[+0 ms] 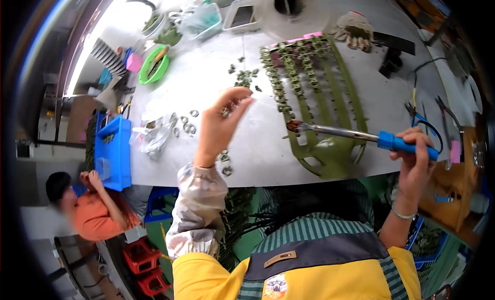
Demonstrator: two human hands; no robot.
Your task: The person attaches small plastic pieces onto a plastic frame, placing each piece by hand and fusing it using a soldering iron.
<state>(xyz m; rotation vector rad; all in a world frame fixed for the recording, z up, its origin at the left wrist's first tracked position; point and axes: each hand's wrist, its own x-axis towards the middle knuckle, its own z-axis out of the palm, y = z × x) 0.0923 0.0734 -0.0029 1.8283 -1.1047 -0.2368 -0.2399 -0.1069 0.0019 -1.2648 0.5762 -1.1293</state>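
My right hand [416,158] is wrapped round the blue handle of a soldering iron [340,133], whose dark tip points left over a green wax-like tree piece [330,153]. Rows of small green parts [294,76] line the left strips of that piece, and a pink edge shows at its top. My left hand [220,122] is raised left of the piece, fingers curled, with small ring-like bits [225,112] inside the palm. Just beyond its fingertips lies a loose pile of small green parts [244,78]. More small rings [190,128] are on the table to its left.
A plastic bag [157,136], green bowl [154,65] and blue bin [119,153] stand at left. Clear containers [241,14] line the back. A glove [353,31], black stand [392,63] and pliers [450,114] are at right. A co-worker [98,212] sits at lower left.
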